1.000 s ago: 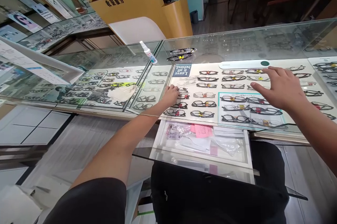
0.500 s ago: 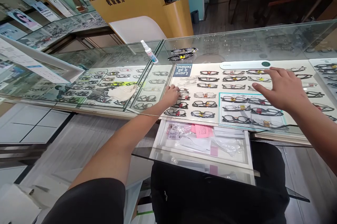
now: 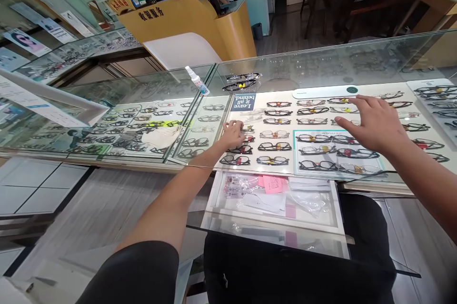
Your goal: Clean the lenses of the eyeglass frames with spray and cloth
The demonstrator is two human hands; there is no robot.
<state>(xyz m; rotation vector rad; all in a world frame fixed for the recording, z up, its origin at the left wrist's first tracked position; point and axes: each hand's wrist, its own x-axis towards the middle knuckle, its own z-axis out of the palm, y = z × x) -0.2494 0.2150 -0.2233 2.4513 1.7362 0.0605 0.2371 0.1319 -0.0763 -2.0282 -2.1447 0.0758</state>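
Inside the long glass display counter [image 3: 321,63], the left hand [image 3: 233,133] reaches in from the near edge, its fingers curled narrow over the leftmost column of dark-framed eyeglasses [image 3: 246,138] lying on the cream display tray [image 3: 285,125]; whether they actually pinch a frame cannot be told. The right hand [image 3: 373,122] is spread flat, fingers wide and holding nothing, over the middle of the counter, above the teal-bordered tray of black frames [image 3: 339,152] near the front edge; whether it touches the glass cannot be told.

At the back edge of the cream tray stands a small blue sign with white lettering [image 3: 243,102]. On the glass top toward the far edge lie two loose pairs of black glasses [image 3: 242,81], and just left of them a small white spray bottle [image 3: 194,80] is tilted. A crumpled white cloth [image 3: 160,135] rests in the neighbouring case to the left. Below the counter's near edge, an open white drawer [image 3: 274,197] holds clear plastic bags and pink paper slips [image 3: 274,183]. A person sits behind the yellow reception desk [image 3: 185,21] well beyond.
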